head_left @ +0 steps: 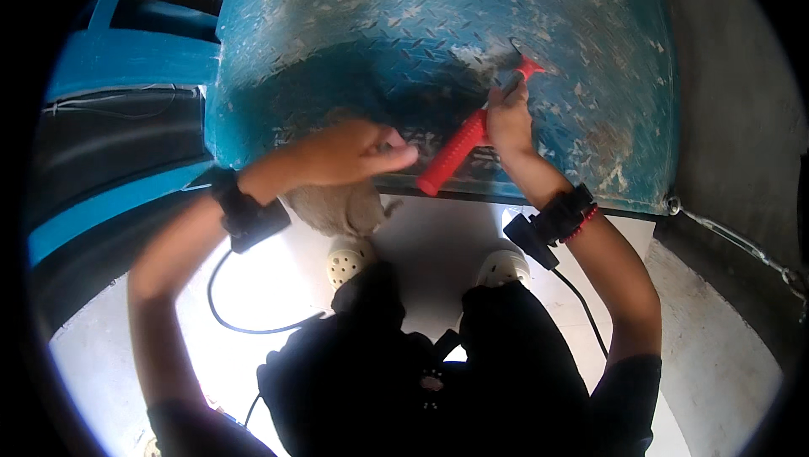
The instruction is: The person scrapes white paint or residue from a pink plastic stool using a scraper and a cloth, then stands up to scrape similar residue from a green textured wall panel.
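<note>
My right hand (511,124) grips a red tool by its middle, over the near part of a blue metal plate (581,27). The tool has a thick ribbed red handle (455,154) pointing toward me and a small red end piece (529,67) beyond my fingers, with a thin dark hook by it. My left hand (362,154) is a little blurred, fingers curled in and thumb pointing right, short of the handle's end. Whatever it may hold does not show. Under my left wrist a beige, rough-looking cloth or sack (337,208) hangs over the plate's near edge.
Blue frame bars (135,65) stand at the left with dark panels between them. A metal cable fitting (733,238) runs from the plate's near right corner. Cables trail from both wrist devices. My feet in pale clogs (348,261) are just below the plate's edge.
</note>
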Action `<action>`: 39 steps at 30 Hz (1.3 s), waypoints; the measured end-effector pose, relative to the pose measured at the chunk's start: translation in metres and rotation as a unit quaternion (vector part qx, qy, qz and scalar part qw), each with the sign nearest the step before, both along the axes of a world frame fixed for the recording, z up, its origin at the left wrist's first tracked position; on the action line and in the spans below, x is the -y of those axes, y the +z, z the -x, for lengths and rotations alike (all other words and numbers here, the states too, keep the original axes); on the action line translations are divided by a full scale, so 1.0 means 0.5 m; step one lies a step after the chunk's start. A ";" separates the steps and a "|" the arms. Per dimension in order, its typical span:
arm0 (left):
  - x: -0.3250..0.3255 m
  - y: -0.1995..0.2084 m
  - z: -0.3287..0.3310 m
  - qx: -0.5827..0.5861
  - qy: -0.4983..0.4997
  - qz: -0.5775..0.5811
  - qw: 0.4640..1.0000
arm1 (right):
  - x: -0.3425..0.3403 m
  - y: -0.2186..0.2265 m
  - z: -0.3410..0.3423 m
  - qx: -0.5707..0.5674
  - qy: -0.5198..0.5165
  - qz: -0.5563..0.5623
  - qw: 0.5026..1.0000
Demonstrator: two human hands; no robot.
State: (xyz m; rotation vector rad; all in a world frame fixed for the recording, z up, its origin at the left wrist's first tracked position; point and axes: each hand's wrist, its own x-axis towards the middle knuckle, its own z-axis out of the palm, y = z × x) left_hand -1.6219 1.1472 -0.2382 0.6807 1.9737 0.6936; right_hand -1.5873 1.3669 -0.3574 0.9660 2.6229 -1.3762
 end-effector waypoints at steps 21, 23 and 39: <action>0.199 -0.096 -0.052 0.179 -0.022 0.005 0.984 | 0.154 0.091 -0.004 -0.161 0.657 -0.303 0.671; 0.205 -0.086 -0.048 0.159 -0.048 0.020 0.986 | 0.196 0.057 -0.003 -0.136 0.687 -0.213 0.681; 0.200 -0.058 0.040 0.215 0.131 0.061 0.966 | 0.207 0.031 0.085 -0.145 0.607 -0.167 0.763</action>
